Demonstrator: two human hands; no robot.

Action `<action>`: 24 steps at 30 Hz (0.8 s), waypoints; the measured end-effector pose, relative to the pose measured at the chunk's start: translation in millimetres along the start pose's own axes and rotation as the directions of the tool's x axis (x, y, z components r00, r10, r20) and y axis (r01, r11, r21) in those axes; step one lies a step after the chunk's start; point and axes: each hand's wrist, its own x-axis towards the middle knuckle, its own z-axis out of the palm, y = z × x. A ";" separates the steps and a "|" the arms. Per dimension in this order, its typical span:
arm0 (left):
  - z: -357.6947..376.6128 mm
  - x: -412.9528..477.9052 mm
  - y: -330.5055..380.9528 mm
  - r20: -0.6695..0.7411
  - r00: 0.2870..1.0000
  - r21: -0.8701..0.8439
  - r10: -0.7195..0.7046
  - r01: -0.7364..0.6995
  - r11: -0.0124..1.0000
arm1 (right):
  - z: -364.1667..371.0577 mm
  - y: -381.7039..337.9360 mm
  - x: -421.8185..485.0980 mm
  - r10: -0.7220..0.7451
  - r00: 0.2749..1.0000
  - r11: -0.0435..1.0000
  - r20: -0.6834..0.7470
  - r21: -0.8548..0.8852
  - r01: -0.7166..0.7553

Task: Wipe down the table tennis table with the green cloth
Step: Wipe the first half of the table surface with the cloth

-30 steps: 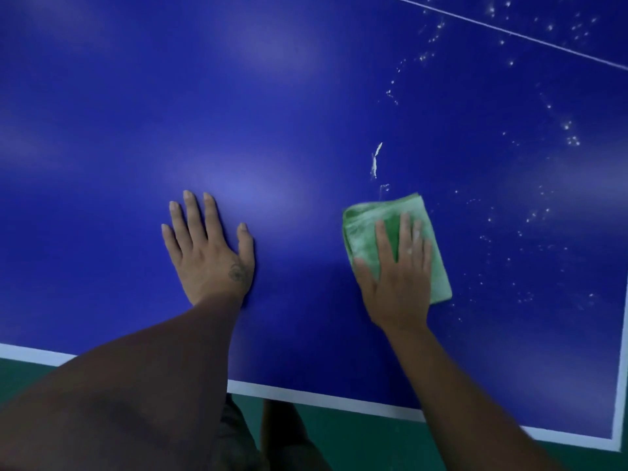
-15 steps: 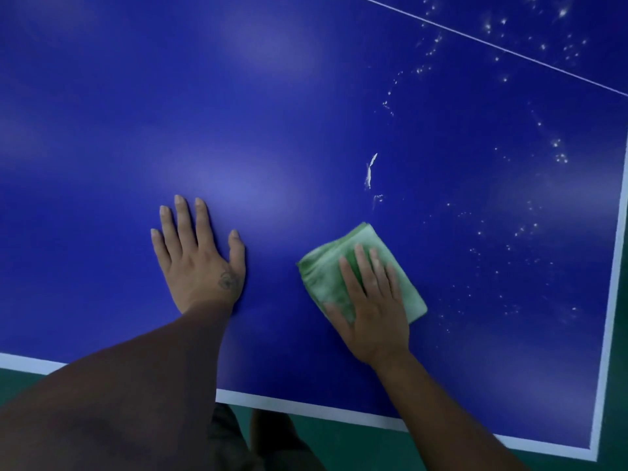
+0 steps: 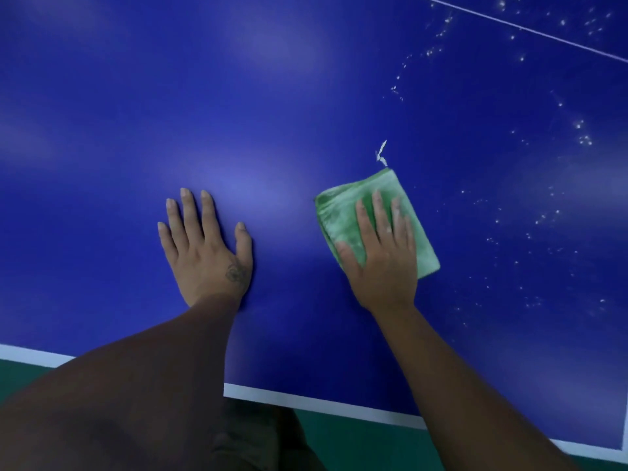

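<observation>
Our right hand (image 3: 384,263) presses the folded green cloth (image 3: 339,215) flat under straight fingers (image 3: 378,212), white smear (image 3: 381,153) just beyond them; our left hand (image 3: 207,253), fingers spread, braces us on the table (image 3: 272,96).

The blue table tennis table (image 3: 272,96) carries a folded green cloth (image 3: 343,215), pressed flat under the straight fingers of the right hand (image 3: 384,263). The left hand (image 3: 207,253) lies palm down on bare blue near it. A small white smear (image 3: 381,153) sits just beyond the cloth's far corner. Pale specks (image 3: 543,215) scatter to the right of the right hand. A white border (image 3: 306,401) runs along the near edge behind both wrists.
</observation>
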 end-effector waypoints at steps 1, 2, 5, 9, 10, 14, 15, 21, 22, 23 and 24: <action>0.5 0.2 -0.1 0.002 1.000 -0.005 -0.001 0.001 1.000 | -1.7 -4.4 -11.7 0.019 1.000 1.000 0.006 0.010 -0.019; 1.1 0.3 -0.3 0.004 1.000 -0.009 -0.001 0.001 1.000 | -3.2 -8.9 -24.0 0.030 0.999 0.999 0.016 0.021 -0.030; 2.9 0.4 -3.2 -0.003 1.000 -0.023 0.003 -0.003 1.000 | -4.8 -21.2 -56.3 0.010 0.998 0.999 0.062 0.034 -0.012; 5.9 0.7 -4.7 0.006 1.000 -0.011 0.011 -0.011 1.000 | -5.1 -21.5 -52.3 -0.066 0.989 0.998 0.133 0.020 0.064; 7.3 1.3 -4.9 0.011 1.000 -0.002 0.018 -0.018 1.000 | -5.1 -20.0 -40.3 -0.096 0.985 0.995 0.144 0.018 0.094; 11.4 1.8 -8.1 0.040 0.998 0.034 0.048 -0.049 0.998 | -2.2 -16.0 27.9 -0.112 0.985 0.994 0.134 0.004 0.113; 11.8 2.8 -8.4 0.050 0.997 0.044 0.051 -0.053 0.998 | -0.2 -16.2 46.6 -0.086 0.989 0.996 0.120 -0.017 0.088; 15.4 39.2 7.4 0.095 0.958 0.087 0.271 -0.279 0.956 | 6.6 -19.8 124.9 0.111 0.991 0.990 0.076 -0.091 -0.104; 17.2 53.5 17.7 0.086 0.957 0.082 0.277 -0.284 0.955 | 7.1 -20.1 126.2 0.118 0.992 0.990 0.054 -0.087 -0.113; 18.9 67.6 30.3 0.082 0.961 0.074 0.265 -0.271 0.960 | 7.4 -20.0 122.1 0.118 0.993 0.990 0.027 -0.075 -0.115; 20.5 80.8 43.7 0.084 0.966 0.066 0.246 -0.251 0.966 | 7.2 -20.4 113.1 0.115 0.993 0.992 -0.002 -0.056 -0.115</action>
